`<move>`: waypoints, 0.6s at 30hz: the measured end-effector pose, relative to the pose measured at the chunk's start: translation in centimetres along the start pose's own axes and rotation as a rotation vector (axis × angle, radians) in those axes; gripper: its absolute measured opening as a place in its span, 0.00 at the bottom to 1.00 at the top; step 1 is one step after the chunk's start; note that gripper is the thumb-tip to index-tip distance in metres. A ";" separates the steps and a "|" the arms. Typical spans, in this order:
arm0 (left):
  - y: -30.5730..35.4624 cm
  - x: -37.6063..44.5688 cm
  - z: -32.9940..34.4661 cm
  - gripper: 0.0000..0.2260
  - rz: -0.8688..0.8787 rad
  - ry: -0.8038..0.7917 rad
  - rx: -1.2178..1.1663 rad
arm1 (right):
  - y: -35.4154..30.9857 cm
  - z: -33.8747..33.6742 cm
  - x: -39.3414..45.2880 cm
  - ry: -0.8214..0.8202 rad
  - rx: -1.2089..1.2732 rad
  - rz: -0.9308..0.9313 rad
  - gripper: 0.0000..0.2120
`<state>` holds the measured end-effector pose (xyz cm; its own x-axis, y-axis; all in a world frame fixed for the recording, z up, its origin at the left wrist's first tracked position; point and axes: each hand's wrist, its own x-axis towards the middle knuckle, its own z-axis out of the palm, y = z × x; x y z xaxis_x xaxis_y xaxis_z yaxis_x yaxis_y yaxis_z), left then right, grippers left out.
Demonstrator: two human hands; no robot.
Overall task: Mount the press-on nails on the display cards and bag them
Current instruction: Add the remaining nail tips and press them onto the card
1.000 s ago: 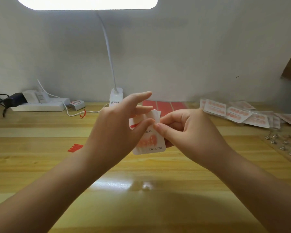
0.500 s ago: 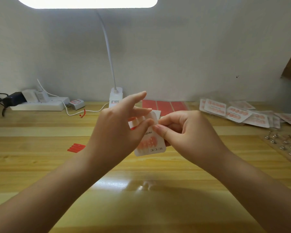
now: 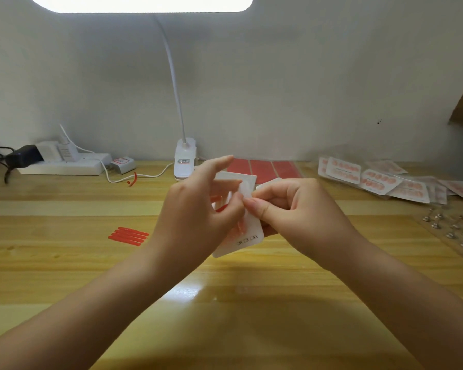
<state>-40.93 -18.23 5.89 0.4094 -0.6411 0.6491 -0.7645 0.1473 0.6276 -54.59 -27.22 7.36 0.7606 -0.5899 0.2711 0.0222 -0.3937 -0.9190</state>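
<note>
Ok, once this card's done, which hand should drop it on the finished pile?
Right, probably. The finished pile lies at the table's far right, nearer the right hand. Both hands pinch the card; the left hand would cross over.

bare desk (image 3: 225,316) ahead — red strips (image 3: 128,235) left

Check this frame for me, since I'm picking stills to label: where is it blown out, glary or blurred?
Head view: the lamp head at the top edge is blown out to plain white; its glare reflects off the wooden desk between the forearms; the display card is soft, its print barely legible; the bagged cards at far right are soft too; the desk edge bows from wide-angle distortion.
</note>
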 end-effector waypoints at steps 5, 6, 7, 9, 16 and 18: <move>-0.5 0.1 0.0 0.19 -0.038 0.032 -0.073 | -0.1 -0.1 0.1 0.003 0.078 0.055 0.05; -0.6 0.3 0.0 0.19 -0.042 0.037 -0.089 | -0.1 -0.2 0.1 0.003 0.084 0.062 0.05; -0.5 0.4 -0.1 0.19 -0.037 0.035 -0.105 | -0.2 -0.2 0.1 -0.002 0.087 0.068 0.05; -0.3 0.4 -0.2 0.21 0.018 0.018 -0.099 | -0.3 -0.3 0.1 -0.012 0.087 0.069 0.06; -0.3 0.2 -0.3 0.20 0.209 -0.027 0.081 | -0.6 -0.5 0.0 -0.039 -0.003 0.027 0.05; -0.3 0.2 -0.3 0.21 0.246 -0.039 0.119 | -0.6 -0.5 0.0 -0.041 -0.015 0.022 0.05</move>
<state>-40.50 -18.13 5.94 0.1862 -0.6259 0.7574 -0.8928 0.2141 0.3964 -54.89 -27.37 8.01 0.7868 -0.5693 0.2384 -0.0048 -0.3918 -0.9200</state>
